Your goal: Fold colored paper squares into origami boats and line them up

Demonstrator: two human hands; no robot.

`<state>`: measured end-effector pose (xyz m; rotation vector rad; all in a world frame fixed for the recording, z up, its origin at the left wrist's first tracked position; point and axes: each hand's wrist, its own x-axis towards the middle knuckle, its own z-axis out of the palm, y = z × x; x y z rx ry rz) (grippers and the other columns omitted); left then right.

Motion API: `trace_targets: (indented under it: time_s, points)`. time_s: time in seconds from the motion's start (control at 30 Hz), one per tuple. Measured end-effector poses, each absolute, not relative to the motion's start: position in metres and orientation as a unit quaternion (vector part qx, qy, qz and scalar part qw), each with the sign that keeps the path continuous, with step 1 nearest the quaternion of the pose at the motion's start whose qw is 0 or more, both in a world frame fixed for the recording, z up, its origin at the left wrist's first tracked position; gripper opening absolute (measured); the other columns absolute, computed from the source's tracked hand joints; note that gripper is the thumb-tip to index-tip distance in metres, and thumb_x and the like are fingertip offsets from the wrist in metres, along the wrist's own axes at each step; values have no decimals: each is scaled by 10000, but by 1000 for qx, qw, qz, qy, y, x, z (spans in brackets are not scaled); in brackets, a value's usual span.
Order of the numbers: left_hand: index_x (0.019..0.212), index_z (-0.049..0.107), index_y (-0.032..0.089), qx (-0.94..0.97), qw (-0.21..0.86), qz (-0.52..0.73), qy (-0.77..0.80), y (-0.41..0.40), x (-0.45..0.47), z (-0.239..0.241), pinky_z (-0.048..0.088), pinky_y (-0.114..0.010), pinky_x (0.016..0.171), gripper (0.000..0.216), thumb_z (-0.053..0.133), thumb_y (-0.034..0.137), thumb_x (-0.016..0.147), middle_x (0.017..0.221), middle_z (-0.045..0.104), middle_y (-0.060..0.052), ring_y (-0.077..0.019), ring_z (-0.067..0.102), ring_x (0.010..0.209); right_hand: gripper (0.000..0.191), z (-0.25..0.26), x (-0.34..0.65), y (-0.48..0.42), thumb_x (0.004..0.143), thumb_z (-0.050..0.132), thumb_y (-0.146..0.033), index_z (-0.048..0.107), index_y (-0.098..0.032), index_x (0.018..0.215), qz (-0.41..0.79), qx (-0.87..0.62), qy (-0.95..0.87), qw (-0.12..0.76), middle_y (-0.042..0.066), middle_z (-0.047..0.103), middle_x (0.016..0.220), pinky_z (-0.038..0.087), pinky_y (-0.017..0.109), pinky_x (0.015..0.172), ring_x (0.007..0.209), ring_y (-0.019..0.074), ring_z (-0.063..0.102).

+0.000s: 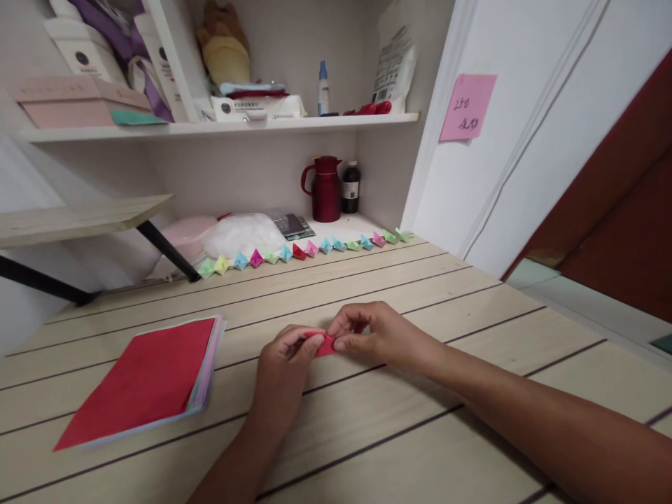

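Observation:
A small folded piece of red paper [325, 344] lies low over the wooden table [399, 448], pinched from both sides. My left hand [283, 371] grips its left end with closed fingers. My right hand [367, 334] pinches its right end between thumb and fingertips. Most of the red paper is hidden by my fingers. To the left lies a stack of coloured paper sheets [147, 381] with a red sheet on top.
A row of several small folded paper figures [304, 250] in mixed colours lines the table's far edge. Behind them stand a red jug [325, 189], a dark bottle [351, 187] and a white bag [241, 234]. A pink note [467, 106] sticks on the wall at right.

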<state>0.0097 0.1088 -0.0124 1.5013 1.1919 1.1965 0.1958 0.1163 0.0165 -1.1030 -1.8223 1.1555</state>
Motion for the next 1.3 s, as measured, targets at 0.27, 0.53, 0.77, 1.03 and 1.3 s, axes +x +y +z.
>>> trace_targets:
  time_s: [0.27, 0.53, 0.77, 1.03, 1.3]
  points:
    - [863, 751, 208, 602, 431, 485, 466, 102, 14, -9, 456, -275, 779, 147, 654, 301, 803, 885, 719, -34, -184, 627, 836, 131, 7, 191, 113, 735, 701, -276, 646, -158, 713, 466, -457, -685, 323, -41, 552, 569, 307, 213, 488, 510, 81, 429]
    - [1119, 661, 178, 506, 538, 521, 427, 93, 24, -6, 468, -301, 832, 352, 615, 398, 848, 953, 730, -53, -186, 643, 866, 359, 6, 169, 113, 616, 815, -421, 571, -158, 618, 607, -382, -515, 468, -1, 628, 586, 422, 262, 626, 587, 119, 561]
    - [896, 709, 152, 446, 546, 552, 446, 94, 23, -12, 452, -266, 752, 238, 677, 366, 796, 776, 711, -28, -150, 598, 750, 432, 1, 166, 108, 585, 839, -470, 536, -163, 606, 632, -373, -497, 464, -6, 618, 573, 410, 272, 639, 600, 127, 560]
    - [864, 712, 163, 408, 650, 522, 371, 95, 15, -7, 441, -261, 798, 218, 690, 369, 796, 821, 660, -25, -123, 536, 757, 317, 3, 178, 113, 820, 665, -483, 647, -167, 824, 560, -374, -549, 495, 7, 628, 771, 411, 263, 713, 735, 131, 546]
    - [798, 666, 178, 483, 625, 482, 379, 95, 15, -12, 411, -269, 772, 222, 612, 386, 854, 777, 605, -9, -147, 523, 792, 287, 9, 181, 108, 810, 686, -408, 661, -162, 955, 612, -314, -558, 465, 21, 671, 760, 456, 305, 728, 725, 152, 612]
